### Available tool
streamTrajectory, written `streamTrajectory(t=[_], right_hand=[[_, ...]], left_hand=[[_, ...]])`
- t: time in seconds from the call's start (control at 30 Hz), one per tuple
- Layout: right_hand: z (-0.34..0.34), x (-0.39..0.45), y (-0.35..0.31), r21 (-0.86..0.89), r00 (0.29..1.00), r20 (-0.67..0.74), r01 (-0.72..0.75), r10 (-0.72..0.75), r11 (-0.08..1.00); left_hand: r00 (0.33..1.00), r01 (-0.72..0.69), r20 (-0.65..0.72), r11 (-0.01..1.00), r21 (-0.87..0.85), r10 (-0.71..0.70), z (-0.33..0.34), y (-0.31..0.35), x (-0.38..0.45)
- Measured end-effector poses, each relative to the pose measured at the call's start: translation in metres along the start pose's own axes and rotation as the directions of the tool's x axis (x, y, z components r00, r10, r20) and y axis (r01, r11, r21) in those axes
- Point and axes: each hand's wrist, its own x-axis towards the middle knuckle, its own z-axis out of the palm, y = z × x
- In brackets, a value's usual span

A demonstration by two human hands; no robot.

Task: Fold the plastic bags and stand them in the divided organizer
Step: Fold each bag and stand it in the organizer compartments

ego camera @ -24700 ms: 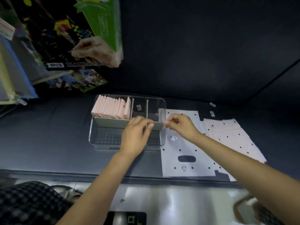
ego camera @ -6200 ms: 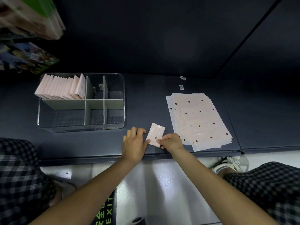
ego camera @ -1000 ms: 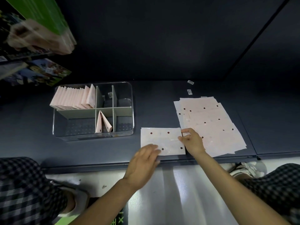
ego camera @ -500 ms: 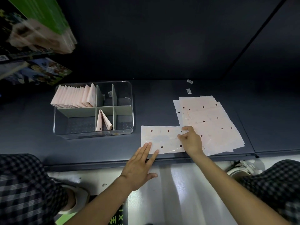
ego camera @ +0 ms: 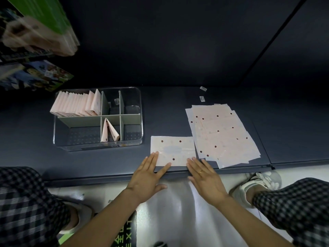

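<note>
We see a single pink plastic bag [ego camera: 172, 150] lying flat at the near edge of the dark worktop [ego camera: 169, 111], its surface dotted with small dark holes. The left hand [ego camera: 148, 177] lies flat with straight, spread fingers, fingertips on the bag's near left corner. The right hand [ego camera: 204, 175] is likewise flat and spread, fingertips at the bag's near right corner; a ring shows on one finger. Neither hand grips anything.

Just right of the bag, touching or slightly overlapping its right edge, sits a loose stack of unfolded bags [ego camera: 222, 132], fanned unevenly.

To the left, well apart from the hands, stands the clear divided organizer [ego camera: 138, 139] with grey-green partitions. Its far left compartment holds a tight row of folded bags [ego camera: 76, 104] standing on edge. The near middle compartment holds two folded bags [ego camera: 108, 131] leaning apart in an inverted V. The other compartments show only bare perforated floor.

Two small labels [ego camera: 202, 93] lie on the worktop beyond the stack. At far left, boxed goods [ego camera: 35, 75] hang blurred. Checked trouser legs and a shoe [ego camera: 258, 182] frame the near view.
</note>
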Motion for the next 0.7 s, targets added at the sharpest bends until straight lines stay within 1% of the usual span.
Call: streamTrajectory(t=[0.1, 0.17, 0.2, 0.27, 0.33, 0.43, 0.47, 0.5, 0.53, 0.57, 0.6, 0.63, 0.67, 0.7], right_hand=[[-0.002, 0.003, 0.008, 0.036, 0.991, -0.128, -0.024, 0.028, 0.999], [-0.002, 0.016, 0.012, 0.044, 0.976, -0.219, -0.008, 0.017, 0.999], [-0.002, 0.023, 0.014, 0.062, 0.973, -0.231, -0.004, 0.018, 0.998], [-0.002, 0.033, 0.019, 0.084, 0.978, -0.209, 0.023, -0.004, 0.996], [-0.002, 0.036, 0.024, 0.05, 0.977, -0.201, 0.086, -0.075, 0.995], [-0.004, 0.039, 0.028, 0.005, 0.976, -0.175, 0.13, -0.127, 0.992], [-0.005, 0.041, 0.03, 0.029, 0.98, -0.159, 0.124, -0.118, 0.992], [-0.007, 0.043, 0.032, 0.112, 0.99, -0.121, 0.084, -0.07, 0.99], [-0.009, 0.046, 0.032, 0.254, 0.998, -0.055, 0.002, 0.013, 0.967], [-0.013, 0.049, 0.034, 0.408, 0.992, 0.038, -0.126, 0.121, 0.904], [-0.016, 0.052, 0.035, 0.531, 0.965, 0.15, -0.262, 0.215, 0.806], [-0.018, 0.057, 0.037, 0.627, 0.928, 0.247, -0.373, 0.28, 0.684], [-0.02, 0.062, 0.04, 0.678, 0.894, 0.309, -0.446, 0.324, 0.584], [-0.02, 0.067, 0.042, 0.699, 0.87, 0.331, -0.486, 0.365, 0.524]], left_hand=[[1.0, 0.014, -0.011, 1.0, -0.025, -0.014, -0.001, -0.009, 0.001], [0.999, 0.023, -0.02, 0.998, -0.054, -0.025, -0.006, -0.012, 0.004], [0.999, 0.027, -0.033, 0.997, -0.068, -0.03, -0.009, -0.013, 0.005], [0.997, 0.028, -0.072, 0.997, -0.074, -0.033, -0.017, -0.015, 0.01], [0.992, 0.035, -0.122, 0.996, -0.08, -0.044, -0.021, -0.018, 0.014], [0.983, 0.065, -0.166, 0.994, -0.093, -0.08, -0.022, -0.022, 0.02], [0.982, 0.075, -0.167, 0.992, -0.101, -0.091, -0.021, -0.023, 0.022], [0.979, 0.086, -0.172, 0.988, -0.127, -0.108, -0.021, -0.024, 0.024], [0.974, 0.101, -0.182, 0.978, -0.181, -0.134, -0.02, -0.026, 0.025], [0.966, 0.118, -0.195, 0.958, -0.262, -0.172, -0.021, -0.028, 0.027], [0.953, 0.136, -0.208, 0.924, -0.357, -0.221, -0.022, -0.029, 0.029], [0.937, 0.158, -0.211, 0.878, -0.452, -0.277, -0.024, -0.03, 0.031], [0.919, 0.186, -0.201, 0.824, -0.535, -0.339, -0.026, -0.032, 0.033], [0.898, 0.222, -0.179, 0.767, -0.602, -0.401, -0.028, -0.032, 0.035]])
